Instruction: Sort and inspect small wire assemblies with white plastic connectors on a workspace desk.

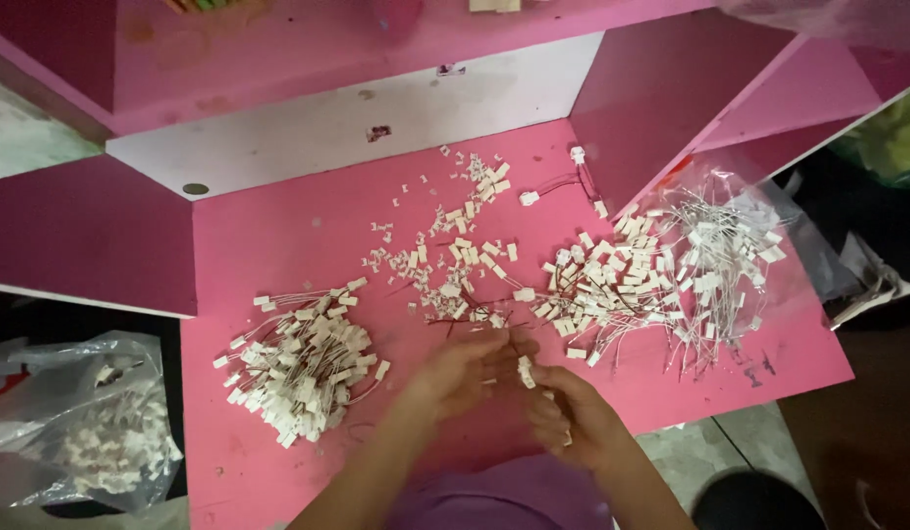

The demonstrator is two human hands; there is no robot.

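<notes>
Both hands, left (462,371) and right (571,417), pinch one small white plastic connector (525,372); three wired-connector heaps lie on the pink bench (278,236).

Heaped white plastic wired connectors (303,368) are piled left on the pink wooden worktop (278,245), a clear plastic bag (730,245) right

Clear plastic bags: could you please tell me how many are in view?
2. One clear plastic bag of white connectors sits lower left, beside the pink table; another lies open at the table's right edge under wired connectors. Others may be hidden.
</notes>
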